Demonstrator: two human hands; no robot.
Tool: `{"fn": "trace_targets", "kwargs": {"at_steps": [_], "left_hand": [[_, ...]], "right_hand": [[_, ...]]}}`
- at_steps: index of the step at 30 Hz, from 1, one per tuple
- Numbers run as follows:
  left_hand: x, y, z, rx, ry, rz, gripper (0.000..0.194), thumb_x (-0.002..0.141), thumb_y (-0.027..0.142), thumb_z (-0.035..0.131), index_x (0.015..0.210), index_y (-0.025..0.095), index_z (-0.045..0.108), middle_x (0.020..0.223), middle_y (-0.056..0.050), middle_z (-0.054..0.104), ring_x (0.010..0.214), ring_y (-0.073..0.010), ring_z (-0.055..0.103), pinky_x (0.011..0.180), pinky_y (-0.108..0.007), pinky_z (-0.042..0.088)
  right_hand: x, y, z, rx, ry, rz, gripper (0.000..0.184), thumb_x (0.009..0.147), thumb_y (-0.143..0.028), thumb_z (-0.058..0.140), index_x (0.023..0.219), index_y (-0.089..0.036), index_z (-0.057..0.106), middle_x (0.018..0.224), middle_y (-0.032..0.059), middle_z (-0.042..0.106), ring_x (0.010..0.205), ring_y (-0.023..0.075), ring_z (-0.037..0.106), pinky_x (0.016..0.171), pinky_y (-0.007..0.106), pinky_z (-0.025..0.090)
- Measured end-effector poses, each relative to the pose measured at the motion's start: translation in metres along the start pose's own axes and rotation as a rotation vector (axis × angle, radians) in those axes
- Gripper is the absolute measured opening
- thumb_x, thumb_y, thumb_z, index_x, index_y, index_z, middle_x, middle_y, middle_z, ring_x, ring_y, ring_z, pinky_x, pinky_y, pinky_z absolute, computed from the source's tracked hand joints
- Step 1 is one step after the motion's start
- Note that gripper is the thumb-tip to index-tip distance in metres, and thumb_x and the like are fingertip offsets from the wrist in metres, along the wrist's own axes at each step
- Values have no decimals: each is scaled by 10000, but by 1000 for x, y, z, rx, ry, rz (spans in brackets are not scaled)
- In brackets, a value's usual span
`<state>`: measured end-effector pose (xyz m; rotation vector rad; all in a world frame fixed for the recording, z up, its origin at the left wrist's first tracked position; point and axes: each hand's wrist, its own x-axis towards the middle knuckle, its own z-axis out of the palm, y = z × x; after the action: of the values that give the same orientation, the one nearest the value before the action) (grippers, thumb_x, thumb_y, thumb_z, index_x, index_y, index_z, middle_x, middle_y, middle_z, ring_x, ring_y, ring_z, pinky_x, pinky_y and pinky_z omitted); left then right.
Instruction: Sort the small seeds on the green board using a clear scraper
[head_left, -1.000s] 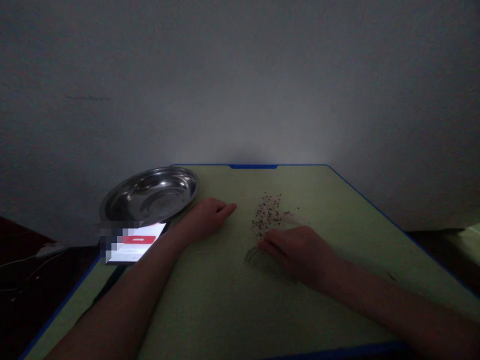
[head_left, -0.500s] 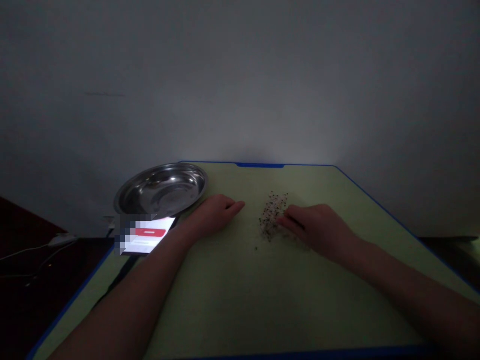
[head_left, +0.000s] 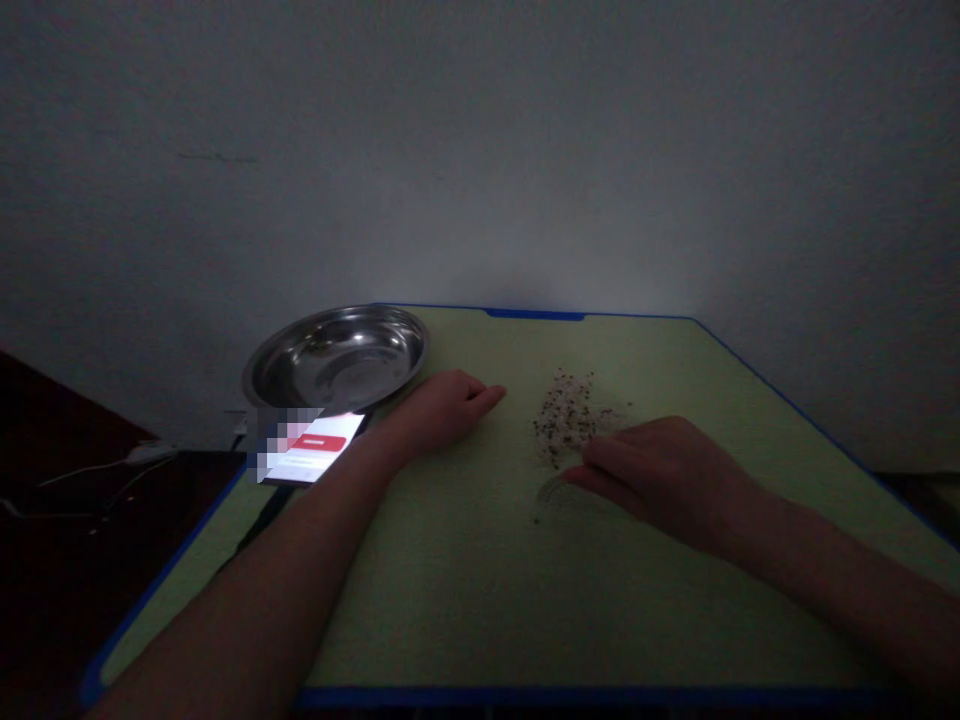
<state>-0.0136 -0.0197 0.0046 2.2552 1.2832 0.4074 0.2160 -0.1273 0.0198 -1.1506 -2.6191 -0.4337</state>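
A small heap of dark and pale grains point(head_left: 568, 415) lies on a pale green table point(head_left: 487, 590) with a blue rim. My right hand point(head_left: 660, 475) rests palm down just below and right of the heap, fingers stretched flat and pointing left, tips on the table beside the grains. My left hand point(head_left: 442, 408) lies on the table left of the heap, loosely curled with the forefinger pointing right; nothing shows in it. A shiny steel plate point(head_left: 339, 362) sits at the far left corner, behind my left hand.
A lit phone point(head_left: 313, 452) with a red bar on its screen lies at the table's left edge, in front of the plate. A plain wall stands close behind the table. Cables lie on the dark floor point(head_left: 82, 480) to the left.
My right hand went up to the grains, then drew back toward me along the table. My left hand stayed still. The camera shifted slightly.
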Motion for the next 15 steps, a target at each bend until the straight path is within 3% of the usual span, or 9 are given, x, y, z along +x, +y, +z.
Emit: {"fn": "trace_targets", "kwargs": {"at_steps": [9, 15], "left_hand": [[0, 0, 0, 8, 0, -15, 524, 854, 567, 400, 491, 191, 365, 490, 20, 366, 513, -113, 343, 496, -279, 226], [0, 0, 1, 14, -8, -5, 527, 861, 574, 392, 498, 194, 350, 490, 22, 373, 511, -109, 313, 508, -279, 237]], "right_hand": [[-3, -7, 7, 44, -8, -21, 499, 1028, -400, 306, 637, -196, 540, 483, -21, 558, 430, 102, 494, 491, 291, 234], [-12, -12, -5, 118, -60, -64, 508, 1033, -402, 295, 624, -207, 524, 491, -31, 562, 433, 104, 494, 505, 299, 248]]}}
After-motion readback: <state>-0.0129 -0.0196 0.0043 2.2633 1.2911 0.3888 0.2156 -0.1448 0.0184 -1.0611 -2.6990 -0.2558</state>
